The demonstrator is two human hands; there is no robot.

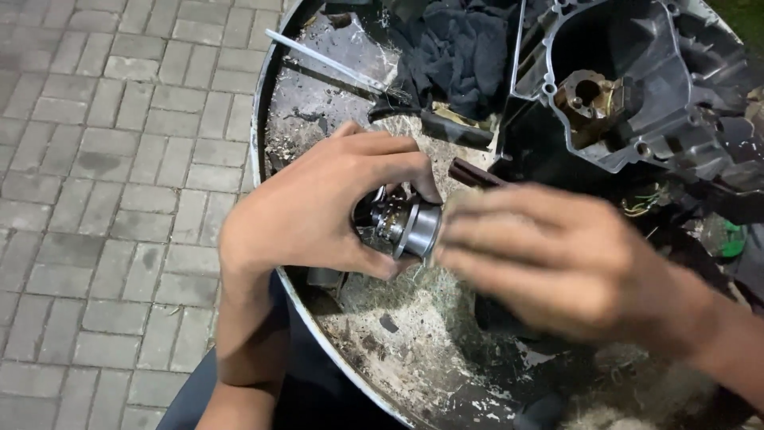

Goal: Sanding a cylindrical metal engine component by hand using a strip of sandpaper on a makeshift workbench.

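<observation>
Round metal part (402,227), shiny and ringed, gripped over the near edge of a dirty round tray (274,95). Left hand (318,211) wrapped around it, thumb below and fingers curled tight over the top. Right hand (557,259) pressed against the part's outer face, fingers together and blurred; whether anything lies under them, perhaps a scrap of pad, cannot be told. Beneath both hands, dry grass-like fibres (422,302) and grime scattered over the tray floor. Just beyond the left hand, a black-handled tool (434,123) lying flat, with a slim metal rod (322,60) slanting toward the tray's far rim. Farther back, a dark rag (461,52) bunched beside a grey engine casing (637,87), brass-coloured fitting visible in its hollow. Left of the tray, grey paving bricks (119,159).
</observation>
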